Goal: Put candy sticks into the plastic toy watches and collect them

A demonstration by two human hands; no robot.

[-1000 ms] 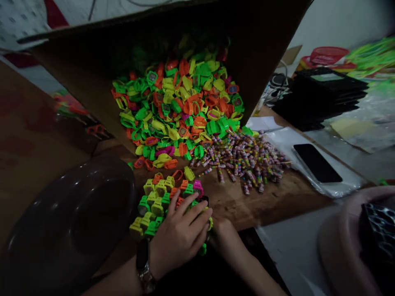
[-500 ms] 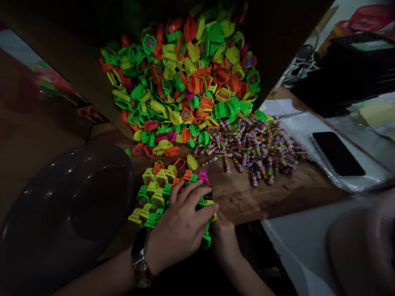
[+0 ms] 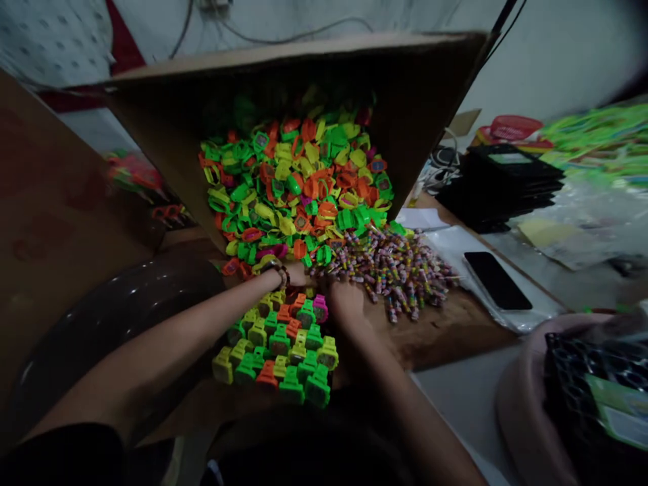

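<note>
My left hand (image 3: 298, 274) reaches over the back of a block of toy watches (image 3: 279, 341) set in close rows, green, yellow, orange and one pink. It is at the front of a heap of loose toy watches (image 3: 298, 196) spilling from a cardboard box; its fingertips are hidden. Just to the right, my right hand (image 3: 347, 300) has its fingers curled at the left edge of a pile of small striped wrapped rolls (image 3: 405, 270), which look like candy. What its fingers hold, if anything, cannot be seen.
The cardboard box (image 3: 430, 101) lies on its side at the back of the wooden table (image 3: 445, 337). A dark basin (image 3: 65, 337) stands left. On the right are a phone (image 3: 499, 280), stacked black trays (image 3: 506, 189) and a pinkish tub (image 3: 526, 385) with black trays inside.
Both hands have moved forward from the block of toy watches, to the loose heap and the pile of rolls. The whole block now shows. The camera has tilted up.
</note>
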